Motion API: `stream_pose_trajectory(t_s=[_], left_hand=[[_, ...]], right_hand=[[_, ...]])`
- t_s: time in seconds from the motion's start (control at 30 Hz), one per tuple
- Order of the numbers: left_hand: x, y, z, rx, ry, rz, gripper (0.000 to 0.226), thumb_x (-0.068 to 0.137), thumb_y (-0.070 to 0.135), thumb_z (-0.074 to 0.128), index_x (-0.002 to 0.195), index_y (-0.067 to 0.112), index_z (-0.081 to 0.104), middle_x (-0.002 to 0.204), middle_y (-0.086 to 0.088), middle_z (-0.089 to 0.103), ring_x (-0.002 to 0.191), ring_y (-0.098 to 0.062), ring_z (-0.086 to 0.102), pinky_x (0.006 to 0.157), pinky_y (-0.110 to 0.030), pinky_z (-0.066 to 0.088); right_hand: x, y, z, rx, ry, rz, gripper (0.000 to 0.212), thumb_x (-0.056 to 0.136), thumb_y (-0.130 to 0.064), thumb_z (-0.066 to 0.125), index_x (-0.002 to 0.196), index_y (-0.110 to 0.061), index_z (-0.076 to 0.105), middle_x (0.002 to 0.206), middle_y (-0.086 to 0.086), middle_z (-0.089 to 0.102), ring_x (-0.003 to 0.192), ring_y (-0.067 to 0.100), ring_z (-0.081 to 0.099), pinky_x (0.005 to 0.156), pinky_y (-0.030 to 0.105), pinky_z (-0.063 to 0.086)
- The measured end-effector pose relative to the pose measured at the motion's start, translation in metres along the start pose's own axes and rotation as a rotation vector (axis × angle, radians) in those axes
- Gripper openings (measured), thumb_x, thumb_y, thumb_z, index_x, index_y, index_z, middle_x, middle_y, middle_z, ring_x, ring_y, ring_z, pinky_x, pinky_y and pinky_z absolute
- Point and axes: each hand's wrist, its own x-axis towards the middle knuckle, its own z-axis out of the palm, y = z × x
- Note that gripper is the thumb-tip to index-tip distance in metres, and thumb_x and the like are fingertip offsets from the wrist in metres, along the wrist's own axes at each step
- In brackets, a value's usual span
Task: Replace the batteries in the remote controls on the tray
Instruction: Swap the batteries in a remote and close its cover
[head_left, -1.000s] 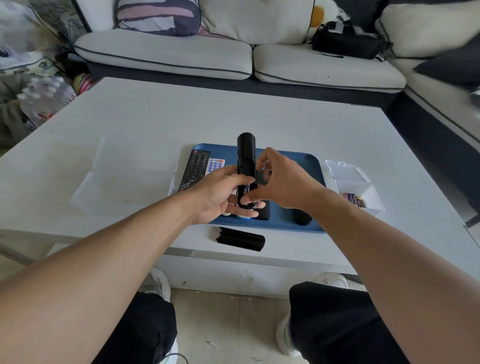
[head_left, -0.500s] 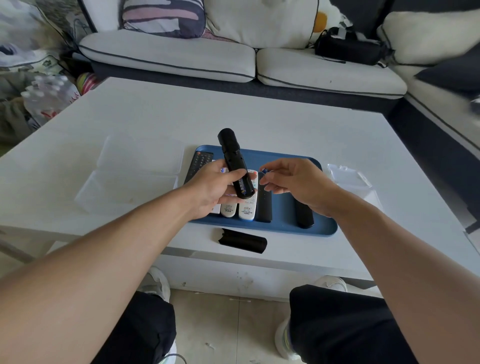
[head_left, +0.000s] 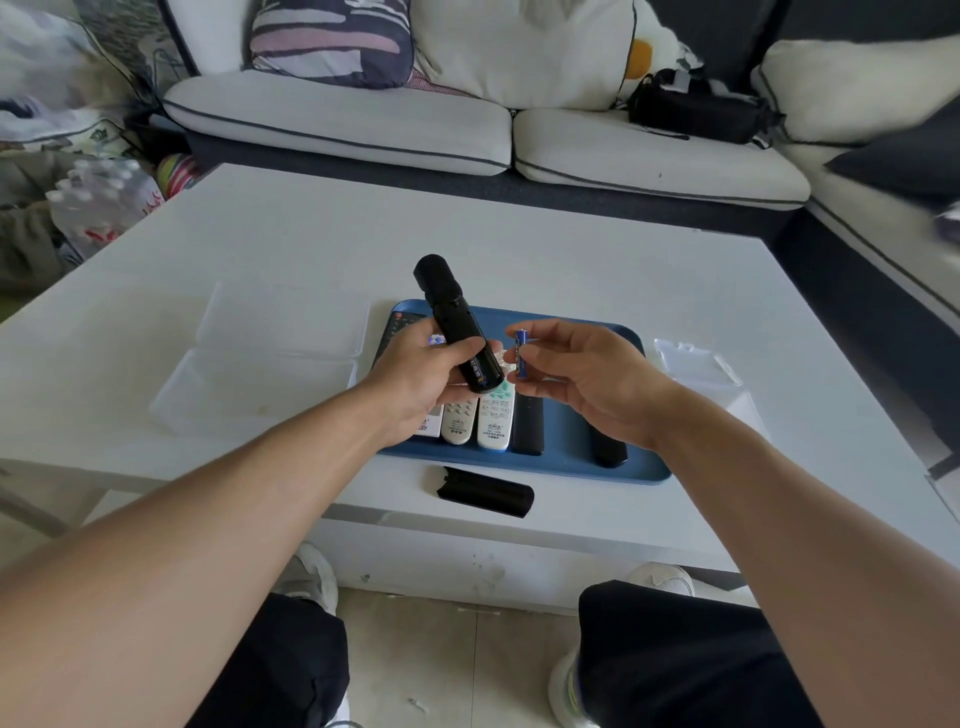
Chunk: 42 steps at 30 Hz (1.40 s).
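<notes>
My left hand (head_left: 415, 374) grips a black remote (head_left: 453, 317) above the blue tray (head_left: 561, 457), its top tilted away and to the left, its open battery bay facing me. My right hand (head_left: 587, 379) pinches a blue battery (head_left: 521, 353) upright between thumb and fingers, just right of the remote's lower end. The remote's black battery cover (head_left: 485, 491) lies on the table in front of the tray. On the tray rest white remotes (head_left: 493, 418) and black remotes (head_left: 529, 423), partly hidden by my hands.
A clear open plastic box (head_left: 260, 364) sits left of the tray, and a small clear battery case (head_left: 696, 358) sits right of it. The white table (head_left: 519, 249) ends near my knees. A sofa with cushions and a black bag (head_left: 696, 111) stands beyond.
My right hand has drawn a blue battery out of the remote and moved it to the right. The left hand tilted the remote leftward.
</notes>
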Motion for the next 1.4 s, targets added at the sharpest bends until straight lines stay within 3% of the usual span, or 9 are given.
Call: stream_pose_trajectory(t_s=[0.27,0.4,0.53,0.77,0.87,1.0,1.2,1.3,1.4], left_hand=[[-0.001,0.002,0.000,-0.060,0.026,0.016,0.018,0.099,0.011,0.060,0.117,0.009,0.058,0.103,-0.009,0.077,0.090,-0.029,0.075,0.082,-0.043,0.060],[-0.001,0.003,0.001,-0.144,0.032,0.002,0.016,0.099,0.008,0.058,0.115,0.007,0.056,0.100,-0.011,0.077,0.089,-0.029,0.076,0.075,-0.039,0.062],[-0.003,0.007,0.004,-0.235,0.016,-0.003,0.016,0.099,0.005,0.057,0.115,0.003,0.054,0.099,-0.013,0.077,0.087,-0.029,0.076,0.072,-0.037,0.063],[-0.005,0.008,0.001,-0.213,0.046,0.010,0.025,0.099,0.004,0.058,0.123,0.002,0.053,0.101,-0.012,0.077,0.088,-0.024,0.076,0.070,-0.037,0.062],[-0.005,0.008,-0.001,-0.181,0.031,0.016,0.024,0.099,0.003,0.057,0.123,0.005,0.054,0.104,-0.012,0.077,0.091,-0.024,0.075,0.074,-0.039,0.063],[-0.008,0.011,-0.003,-0.116,-0.042,0.018,0.020,0.099,0.004,0.057,0.118,0.011,0.054,0.108,-0.012,0.076,0.096,-0.024,0.074,0.076,-0.039,0.063],[-0.011,0.012,-0.005,-0.061,-0.149,-0.033,0.032,0.100,0.006,0.056,0.132,0.010,0.050,0.111,-0.012,0.075,0.098,-0.025,0.074,0.071,-0.035,0.062],[-0.012,0.011,-0.004,0.004,-0.170,-0.023,0.036,0.098,0.004,0.059,0.132,0.014,0.051,0.112,-0.011,0.075,0.099,-0.026,0.074,0.071,-0.036,0.062],[-0.011,0.006,-0.005,0.040,-0.127,-0.019,0.036,0.097,0.003,0.060,0.130,0.014,0.054,0.112,-0.011,0.075,0.094,-0.024,0.074,0.072,-0.036,0.062]], right_hand=[[0.001,0.003,0.007,-0.050,0.022,-0.057,0.013,0.096,0.001,0.061,0.107,-0.006,0.063,0.101,0.015,0.075,0.091,0.026,0.073,0.082,0.030,0.059],[0.003,0.007,0.007,-0.442,0.212,-0.249,0.010,0.092,-0.010,0.071,0.093,-0.015,0.062,0.089,0.001,0.079,0.085,0.022,0.075,0.080,0.040,0.060],[-0.002,0.012,0.013,-0.731,0.297,-0.378,0.012,0.088,-0.022,0.076,0.087,-0.022,0.064,0.083,-0.014,0.076,0.073,0.008,0.068,0.071,0.031,0.056],[0.004,0.019,0.017,-0.878,0.312,-0.457,0.017,0.086,-0.029,0.078,0.103,-0.029,0.080,0.087,-0.011,0.078,0.072,0.009,0.070,0.071,0.038,0.059],[0.005,0.017,0.018,-0.862,0.319,-0.425,0.015,0.084,-0.028,0.080,0.100,-0.030,0.081,0.086,-0.009,0.077,0.073,0.008,0.069,0.072,0.035,0.058],[0.003,0.013,0.017,-0.733,0.312,-0.258,0.013,0.077,-0.032,0.086,0.085,-0.028,0.077,0.075,-0.013,0.073,0.068,0.001,0.065,0.064,0.012,0.049],[0.005,0.010,0.016,-0.423,0.217,-0.023,0.038,0.070,-0.018,0.091,0.084,-0.012,0.056,0.083,0.002,0.078,0.084,0.031,0.074,0.084,0.046,0.061],[0.006,0.014,0.016,-0.278,0.226,0.049,0.041,0.068,-0.004,0.090,0.080,-0.012,0.052,0.092,0.017,0.076,0.092,0.037,0.073,0.081,0.040,0.061],[0.008,0.018,0.016,-0.341,0.222,0.071,0.037,0.067,-0.011,0.092,0.079,-0.011,0.057,0.092,0.018,0.076,0.076,0.025,0.072,0.074,0.033,0.060]])
